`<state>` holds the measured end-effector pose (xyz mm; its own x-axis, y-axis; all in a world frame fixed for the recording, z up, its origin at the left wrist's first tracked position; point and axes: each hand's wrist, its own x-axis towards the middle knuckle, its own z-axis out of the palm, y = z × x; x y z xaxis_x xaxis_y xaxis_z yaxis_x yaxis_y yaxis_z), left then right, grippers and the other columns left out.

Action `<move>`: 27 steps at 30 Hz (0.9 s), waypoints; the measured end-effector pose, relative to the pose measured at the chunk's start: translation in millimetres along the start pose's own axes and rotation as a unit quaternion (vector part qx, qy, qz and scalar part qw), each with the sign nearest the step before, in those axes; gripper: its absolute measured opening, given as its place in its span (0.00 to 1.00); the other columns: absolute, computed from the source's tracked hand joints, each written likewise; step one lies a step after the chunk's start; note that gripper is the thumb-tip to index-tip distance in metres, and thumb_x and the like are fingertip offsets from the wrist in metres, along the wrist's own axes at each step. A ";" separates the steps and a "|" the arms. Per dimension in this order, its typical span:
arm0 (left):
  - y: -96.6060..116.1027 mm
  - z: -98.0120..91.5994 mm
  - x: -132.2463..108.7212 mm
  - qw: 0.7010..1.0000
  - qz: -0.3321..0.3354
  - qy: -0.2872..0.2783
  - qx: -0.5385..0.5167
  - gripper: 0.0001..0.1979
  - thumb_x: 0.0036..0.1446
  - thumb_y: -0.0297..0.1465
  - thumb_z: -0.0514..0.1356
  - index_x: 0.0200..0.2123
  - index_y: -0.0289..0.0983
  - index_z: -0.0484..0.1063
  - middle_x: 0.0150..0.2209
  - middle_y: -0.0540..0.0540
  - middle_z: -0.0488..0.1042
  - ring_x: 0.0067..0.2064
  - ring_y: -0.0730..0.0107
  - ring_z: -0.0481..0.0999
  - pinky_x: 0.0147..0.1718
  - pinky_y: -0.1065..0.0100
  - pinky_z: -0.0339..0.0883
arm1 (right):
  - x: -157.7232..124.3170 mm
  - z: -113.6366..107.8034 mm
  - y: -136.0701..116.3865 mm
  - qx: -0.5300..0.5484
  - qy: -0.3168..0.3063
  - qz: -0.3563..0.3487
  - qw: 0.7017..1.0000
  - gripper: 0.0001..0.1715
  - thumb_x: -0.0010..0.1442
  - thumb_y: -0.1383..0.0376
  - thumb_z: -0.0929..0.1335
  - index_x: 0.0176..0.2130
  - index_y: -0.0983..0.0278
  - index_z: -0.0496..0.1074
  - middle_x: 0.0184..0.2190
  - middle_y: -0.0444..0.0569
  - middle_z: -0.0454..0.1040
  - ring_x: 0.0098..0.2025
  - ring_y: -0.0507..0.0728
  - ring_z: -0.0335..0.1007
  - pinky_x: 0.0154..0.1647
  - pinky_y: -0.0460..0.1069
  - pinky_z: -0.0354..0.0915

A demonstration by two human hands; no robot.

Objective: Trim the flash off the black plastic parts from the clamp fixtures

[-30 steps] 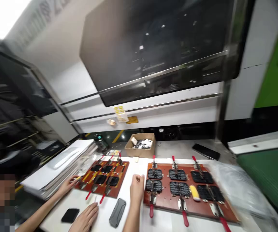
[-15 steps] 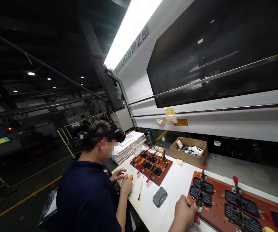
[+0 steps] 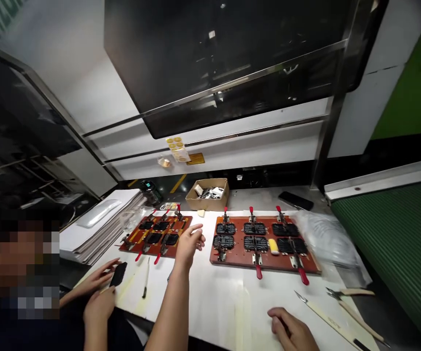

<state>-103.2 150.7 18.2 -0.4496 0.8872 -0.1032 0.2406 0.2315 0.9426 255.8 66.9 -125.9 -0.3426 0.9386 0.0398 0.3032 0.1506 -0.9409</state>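
Red-brown fixture board (image 3: 239, 258), ribbed black inserts: left hand (image 3: 189, 243) grip apart; right hand (image 3: 292, 331) loosely curled, empty.

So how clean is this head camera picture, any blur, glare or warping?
Head view: wide-angle warping bends the machine window and table edges; bright reflections streak the dark glass; the left hand and right hand look fairly sharp; the green conveyor at the right edge is stretched; a face at left is pixelated.

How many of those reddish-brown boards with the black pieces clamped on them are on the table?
2. One reddish-brown board lies right of the person's raised left hand. The other reddish-brown board lies left of that hand, nearer the co-worker's hands and the paper stack. No others show.
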 end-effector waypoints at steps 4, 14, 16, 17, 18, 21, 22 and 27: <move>-12.4 10.3 39.4 0.988 0.066 -0.003 0.136 0.15 0.67 0.39 0.65 0.51 0.35 0.75 0.50 0.42 0.77 0.48 0.61 0.79 0.48 0.54 0.77 | 9.3 -4.2 4.1 -0.028 -0.064 -0.009 0.998 0.19 0.70 0.49 0.63 0.44 0.56 0.77 0.30 0.45 0.80 0.33 0.58 0.78 0.37 0.48 0.73; -54.9 37.2 64.7 0.952 0.191 -0.017 0.240 0.13 0.67 0.38 0.65 0.49 0.36 0.76 0.54 0.41 0.76 0.56 0.56 0.76 0.58 0.47 0.72 | 5.0 11.9 5.7 -0.045 0.019 0.005 0.999 0.26 0.71 0.45 0.60 0.42 0.57 0.77 0.27 0.45 0.76 0.29 0.58 0.72 0.33 0.51 0.66; -55.5 32.1 67.1 0.955 0.198 -0.009 0.219 0.13 0.67 0.39 0.65 0.47 0.36 0.77 0.52 0.42 0.78 0.54 0.57 0.77 0.56 0.48 0.72 | 6.2 10.8 3.5 -0.048 0.008 0.012 0.999 0.26 0.71 0.44 0.60 0.42 0.58 0.77 0.27 0.45 0.77 0.29 0.59 0.72 0.34 0.51 0.66; -54.8 28.2 67.8 0.959 0.197 0.000 0.204 0.13 0.67 0.39 0.64 0.46 0.35 0.77 0.50 0.42 0.78 0.52 0.58 0.78 0.55 0.49 0.73 | 7.1 9.1 2.2 -0.048 -0.006 0.018 0.999 0.25 0.70 0.44 0.61 0.42 0.58 0.76 0.27 0.46 0.77 0.30 0.59 0.72 0.35 0.51 0.66; -53.3 23.0 67.6 0.963 0.194 0.014 0.187 0.13 0.68 0.40 0.64 0.46 0.35 0.77 0.48 0.43 0.79 0.51 0.59 0.78 0.54 0.50 0.74 | 8.1 6.9 0.5 -0.048 -0.024 0.025 0.998 0.25 0.70 0.45 0.61 0.43 0.58 0.76 0.28 0.46 0.77 0.30 0.59 0.72 0.36 0.51 0.67; -44.8 1.6 56.1 0.973 0.178 0.086 0.118 0.14 0.68 0.41 0.63 0.44 0.35 0.77 0.44 0.44 0.79 0.46 0.62 0.80 0.51 0.52 0.75 | 11.9 -0.8 -9.2 -0.039 -0.068 0.057 0.995 0.24 0.71 0.46 0.61 0.44 0.60 0.75 0.29 0.46 0.77 0.32 0.59 0.72 0.38 0.52 0.67; -41.0 -5.6 46.8 0.974 0.174 0.118 0.088 0.14 0.68 0.42 0.62 0.44 0.35 0.76 0.44 0.44 0.80 0.46 0.61 0.80 0.52 0.51 0.74 | 13.3 -2.8 -15.2 -0.029 -0.076 0.072 0.994 0.24 0.71 0.46 0.61 0.44 0.60 0.75 0.30 0.47 0.77 0.32 0.59 0.72 0.38 0.52 0.67; -30.1 1.3 -44.1 0.967 0.163 0.187 -0.058 0.18 0.66 0.46 0.61 0.49 0.39 0.73 0.55 0.40 0.78 0.57 0.56 0.79 0.57 0.56 0.74 | 17.5 -0.9 -71.4 0.044 -0.051 0.080 0.994 0.24 0.72 0.48 0.63 0.56 0.61 0.71 0.43 0.51 0.77 0.42 0.58 0.73 0.47 0.53 0.69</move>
<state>-89.4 105.1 -6.1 -0.6504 0.6946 0.3074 0.3337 -0.1023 0.9371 228.9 72.8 -57.7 -0.3865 0.9111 -0.1434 0.2834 -0.0306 -0.9585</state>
